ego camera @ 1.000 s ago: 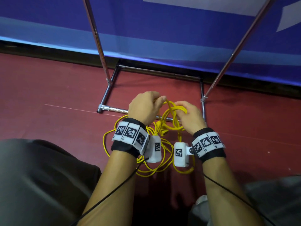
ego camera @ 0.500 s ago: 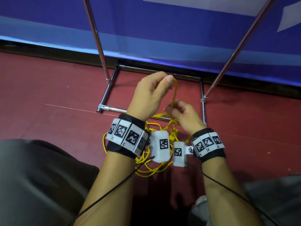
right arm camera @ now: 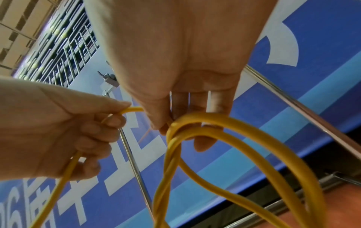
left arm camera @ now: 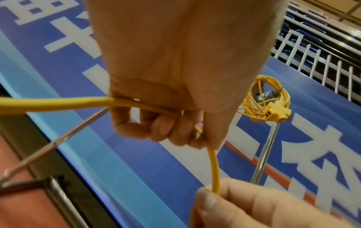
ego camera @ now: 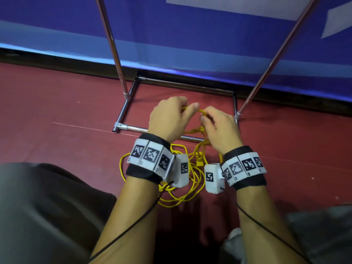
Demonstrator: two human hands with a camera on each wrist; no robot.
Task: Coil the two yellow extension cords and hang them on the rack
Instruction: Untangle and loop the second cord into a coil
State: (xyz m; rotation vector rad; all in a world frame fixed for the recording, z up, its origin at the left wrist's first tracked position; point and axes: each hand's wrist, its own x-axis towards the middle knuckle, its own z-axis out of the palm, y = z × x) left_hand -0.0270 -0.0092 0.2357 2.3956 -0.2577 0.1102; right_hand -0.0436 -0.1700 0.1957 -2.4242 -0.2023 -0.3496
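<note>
Low over the rack's base, both hands work one yellow extension cord [ego camera: 192, 130]. My left hand [ego camera: 187, 109] has its fingers curled round a strand [left arm camera: 58, 104] that runs through the fist. My right hand [ego camera: 206, 116] holds a couple of gathered loops [right arm camera: 234, 138] and pinches the strand coming from the left hand. Beneath my wrists the rest of this cord lies in a loose tangle [ego camera: 182, 195] on the floor, its yellow plug block [ego camera: 199, 161] among the strands. A second yellow cord [left arm camera: 265, 98] hangs coiled at the top of the rack, socket block [left arm camera: 277, 112] dangling.
The chrome rack has a rectangular floor frame [ego camera: 133, 128] and two slanting uprights [ego camera: 114, 50], [ego camera: 276, 54]. A blue banner [ego camera: 190, 44] stands right behind it on the red floor [ego camera: 57, 111]. My knees are at the lower left and lower right.
Half a second ago my left hand was raised, drawing a strand upward. It has come back down to meet the right hand, which stayed near the base bar.
</note>
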